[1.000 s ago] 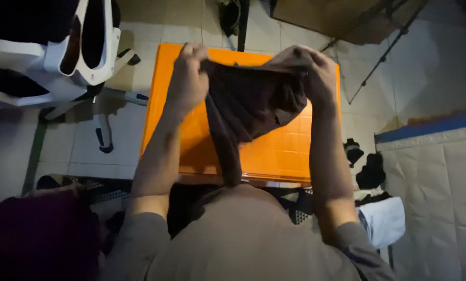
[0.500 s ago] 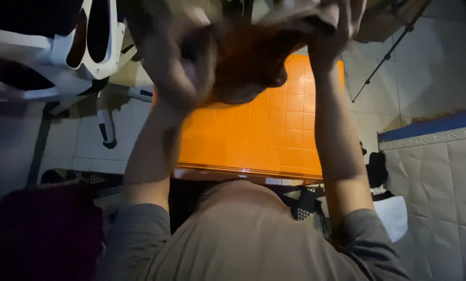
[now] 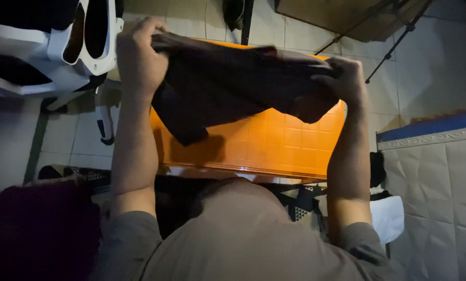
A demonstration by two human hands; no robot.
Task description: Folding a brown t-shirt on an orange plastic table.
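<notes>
A soft, dark brown cloth [image 3: 227, 83] hangs in limp folds above the glossy orange table [image 3: 274, 143] with its moulded square grid, stretched between the left hand [image 3: 139, 57] and right hand [image 3: 345, 78], each with fingers curled shut, pinching an upper edge. A second ago the hands were closer together and the cloth bunched; half a second ago they were raised higher, and now the cloth is spread wide and lower.

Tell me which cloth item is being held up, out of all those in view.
The dark brown garment, stretched between left hand and right hand above the orange table; others lie on the floor.
</notes>
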